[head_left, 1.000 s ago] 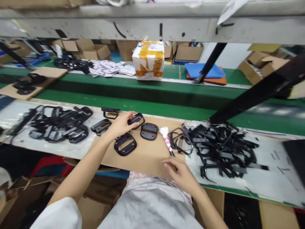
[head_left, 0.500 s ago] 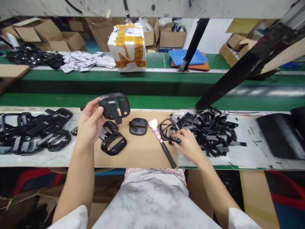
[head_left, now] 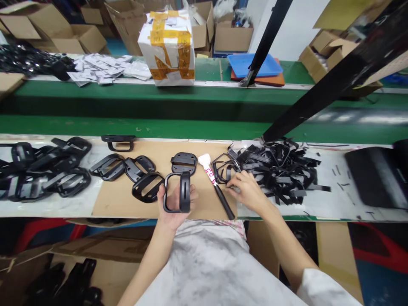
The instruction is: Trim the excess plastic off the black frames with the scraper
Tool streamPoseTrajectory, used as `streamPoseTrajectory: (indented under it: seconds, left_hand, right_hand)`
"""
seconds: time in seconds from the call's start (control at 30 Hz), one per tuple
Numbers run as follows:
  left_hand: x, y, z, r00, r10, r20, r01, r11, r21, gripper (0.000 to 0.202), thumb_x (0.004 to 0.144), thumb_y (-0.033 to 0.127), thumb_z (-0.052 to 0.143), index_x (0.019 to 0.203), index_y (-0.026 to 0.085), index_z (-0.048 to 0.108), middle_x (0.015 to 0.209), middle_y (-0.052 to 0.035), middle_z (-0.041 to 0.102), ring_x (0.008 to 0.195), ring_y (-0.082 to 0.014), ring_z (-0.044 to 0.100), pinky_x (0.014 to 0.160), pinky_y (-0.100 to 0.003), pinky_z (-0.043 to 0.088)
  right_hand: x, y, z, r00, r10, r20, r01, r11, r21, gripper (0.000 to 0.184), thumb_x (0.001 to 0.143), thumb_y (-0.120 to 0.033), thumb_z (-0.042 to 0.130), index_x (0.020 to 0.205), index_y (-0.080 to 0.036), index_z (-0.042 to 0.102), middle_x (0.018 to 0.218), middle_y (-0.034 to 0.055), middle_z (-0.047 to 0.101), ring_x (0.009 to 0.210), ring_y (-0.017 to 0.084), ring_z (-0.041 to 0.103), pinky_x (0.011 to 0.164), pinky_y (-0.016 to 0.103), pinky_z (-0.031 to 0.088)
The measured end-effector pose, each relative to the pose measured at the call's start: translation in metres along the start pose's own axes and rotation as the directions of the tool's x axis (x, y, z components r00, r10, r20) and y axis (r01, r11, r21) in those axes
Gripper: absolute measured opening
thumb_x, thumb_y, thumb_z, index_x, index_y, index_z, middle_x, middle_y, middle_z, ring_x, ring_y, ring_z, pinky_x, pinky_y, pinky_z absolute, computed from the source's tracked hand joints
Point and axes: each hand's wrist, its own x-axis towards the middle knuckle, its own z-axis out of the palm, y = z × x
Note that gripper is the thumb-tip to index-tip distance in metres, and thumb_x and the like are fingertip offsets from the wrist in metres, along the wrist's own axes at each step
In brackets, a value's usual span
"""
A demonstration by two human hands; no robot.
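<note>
My left hand (head_left: 174, 210) holds a black plastic handle part (head_left: 178, 192) upright, close to my body, over the near edge of a brown cardboard sheet (head_left: 111, 197). My right hand (head_left: 247, 191) has its fingers pinched on a thin black strap piece (head_left: 230, 177) at the left edge of a tangled pile of black straps (head_left: 280, 170). A brush-like tool with a white tip and black shaft (head_left: 215, 182) lies on the cardboard between my hands. Beside it lie other black handle parts (head_left: 183, 162), one (head_left: 145, 186) just left of my left hand.
More black handle parts (head_left: 47, 168) are heaped at the left of the bench. A green conveyor (head_left: 191, 127) runs behind, carrying a taped white box (head_left: 167, 42) and white packets (head_left: 102, 68). Cardboard boxes (head_left: 232, 36) and a blue tray (head_left: 251, 66) stand beyond. A black bar (head_left: 328, 89) slants at the right.
My left hand has brought the black handle part from up at the left down toward my body. My right hand has stayed at the edge of the strap pile.
</note>
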Motion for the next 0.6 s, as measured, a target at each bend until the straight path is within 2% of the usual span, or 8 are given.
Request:
streamPoseTrajectory:
  seconds: [0.07, 0.13, 0.17, 0.27, 0.3, 0.37, 0.5, 0.6]
  left_hand:
    - [0.003, 0.001, 0.002, 0.998, -0.003, 0.057, 0.002, 1.000, 0.013, 0.059, 0.067, 0.056, 0.090, 0.101, 0.013, 0.071, 0.095, -0.0099, 0.066, 0.070, -0.0135, 0.055, 0.055, -0.021, 0.046]
    - [0.007, 0.003, 0.004, 0.997, 0.006, 0.072, -0.011, 0.998, 0.068, 0.057, 0.072, 0.053, 0.086, 0.109, 0.012, 0.073, 0.105, -0.0143, 0.070, 0.077, -0.0177, 0.062, 0.062, -0.026, 0.054]
    - [0.009, 0.004, 0.004, 0.998, 0.009, 0.068, -0.016, 0.994, 0.107, 0.058, 0.074, 0.052, 0.084, 0.114, 0.011, 0.074, 0.112, -0.0166, 0.072, 0.084, -0.0217, 0.067, 0.067, -0.030, 0.057]
    - [0.014, 0.003, 0.000, 0.999, -0.014, 0.035, 0.006, 0.979, 0.204, 0.053, 0.080, 0.049, 0.078, 0.118, 0.013, 0.076, 0.122, -0.0182, 0.075, 0.105, -0.0345, 0.073, 0.085, -0.045, 0.063]
    - [0.015, 0.002, -0.002, 1.000, -0.021, 0.021, 0.016, 0.975, 0.224, 0.050, 0.082, 0.049, 0.077, 0.118, 0.014, 0.076, 0.123, -0.0174, 0.076, 0.111, -0.0372, 0.073, 0.091, -0.050, 0.062]
    - [0.017, -0.002, -0.008, 0.999, -0.031, -0.012, 0.033, 0.963, 0.269, 0.049, 0.085, 0.051, 0.074, 0.119, 0.016, 0.077, 0.126, -0.0168, 0.077, 0.119, -0.0399, 0.072, 0.098, -0.055, 0.061]
    - [0.020, -0.006, -0.017, 0.994, 0.047, -0.101, -0.004, 0.921, 0.390, 0.051, 0.085, 0.046, 0.081, 0.127, 0.018, 0.075, 0.124, -0.0156, 0.078, 0.117, -0.0349, 0.075, 0.096, -0.047, 0.064]
    - [0.023, -0.005, -0.017, 0.974, 0.112, -0.199, -0.018, 0.907, 0.420, 0.046, 0.085, 0.039, 0.084, 0.126, 0.019, 0.075, 0.116, -0.0114, 0.081, 0.105, -0.0300, 0.079, 0.091, -0.041, 0.065]
  right_hand:
    - [0.003, 0.001, 0.002, 0.999, 0.045, -0.027, -0.042, 0.991, 0.127, 0.011, 0.097, -0.023, 0.071, 0.088, -0.022, 0.076, 0.082, 0.0041, 0.069, 0.083, 0.023, 0.060, 0.081, 0.038, 0.043]
    - [0.008, 0.003, 0.001, 0.981, 0.168, -0.102, -0.118, 0.920, 0.374, 0.012, 0.096, -0.029, 0.073, 0.088, -0.021, 0.077, 0.075, 0.0015, 0.066, 0.072, 0.019, 0.057, 0.073, 0.034, 0.044]
    - [0.012, 0.004, 0.000, 0.955, 0.266, -0.129, -0.156, 0.825, 0.544, 0.013, 0.093, -0.032, 0.078, 0.087, -0.021, 0.078, 0.073, 0.0007, 0.066, 0.068, 0.016, 0.055, 0.067, 0.031, 0.043]
    - [0.026, 0.006, -0.005, 0.846, 0.530, -0.065, -0.150, 0.352, 0.924, 0.029, 0.078, -0.042, 0.093, 0.084, -0.019, 0.077, 0.062, -0.0041, 0.059, 0.050, 0.008, 0.044, 0.048, 0.023, 0.035]
    - [0.031, 0.007, -0.006, 0.825, 0.564, -0.020, -0.127, 0.221, 0.967, 0.034, 0.074, -0.044, 0.096, 0.083, -0.018, 0.076, 0.058, -0.0065, 0.055, 0.046, 0.006, 0.040, 0.043, 0.021, 0.032]
    - [0.039, 0.008, -0.008, 0.816, 0.577, 0.037, -0.103, 0.082, 0.991, 0.040, 0.069, -0.047, 0.099, 0.086, -0.018, 0.076, 0.055, -0.0092, 0.050, 0.041, 0.004, 0.039, 0.038, 0.017, 0.033]
    - [0.050, 0.012, -0.009, 0.809, 0.581, 0.088, -0.066, -0.059, 0.996, 0.041, 0.071, -0.043, 0.099, 0.092, -0.017, 0.076, 0.063, -0.0046, 0.062, 0.055, 0.009, 0.065, 0.055, 0.018, 0.061]
    - [0.055, 0.015, -0.007, 0.790, 0.607, 0.087, -0.003, -0.137, 0.991, 0.033, 0.074, -0.039, 0.098, 0.087, -0.020, 0.074, 0.064, -0.0056, 0.065, 0.063, 0.008, 0.070, 0.069, 0.015, 0.066]
